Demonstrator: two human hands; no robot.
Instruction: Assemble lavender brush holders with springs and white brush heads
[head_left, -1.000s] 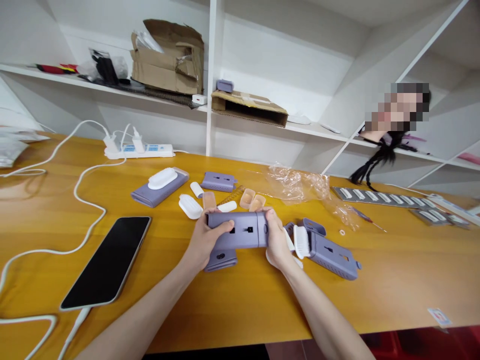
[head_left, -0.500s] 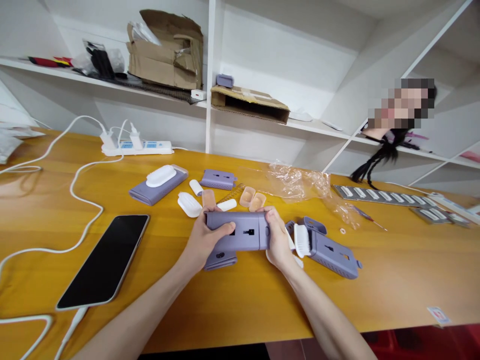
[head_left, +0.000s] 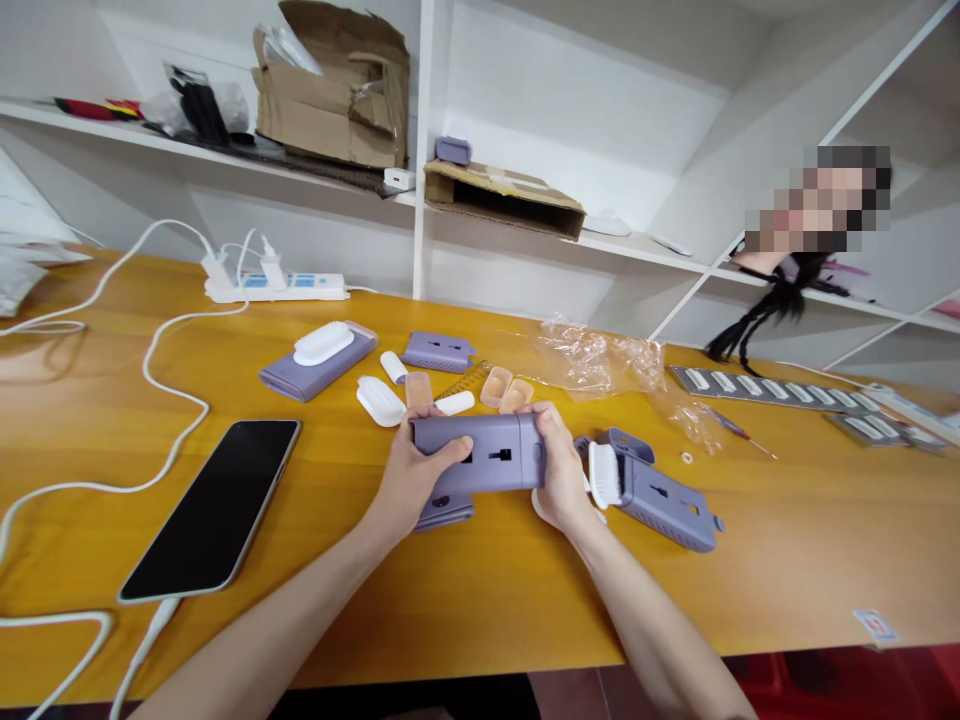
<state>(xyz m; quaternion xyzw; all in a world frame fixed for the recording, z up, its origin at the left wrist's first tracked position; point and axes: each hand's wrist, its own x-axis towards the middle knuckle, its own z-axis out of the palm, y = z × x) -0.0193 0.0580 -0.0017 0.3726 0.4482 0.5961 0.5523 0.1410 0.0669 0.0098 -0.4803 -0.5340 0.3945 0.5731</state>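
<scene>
Between both hands is a purple plastic case with dark slots in its face, held just above the table. My left hand grips its left end, thumb pressed on the face by a slot. At the right end, my right hand closes around the cap-like section; its far fingers are hidden. A flat purple piece lies below the case. Right of my right hand, another purple case has a white brush head at its open end. White parts show partly behind my right hand.
Beyond the hands lie peach-coloured cups, a white oval piece, a spring and clear plastic wrap. A phone on a cable is at left. A screwdriver and metal strip lie right.
Both hands still hold the purple case, with nearly the same grip. The camera view has shifted slightly; nothing on the table has visibly moved.
</scene>
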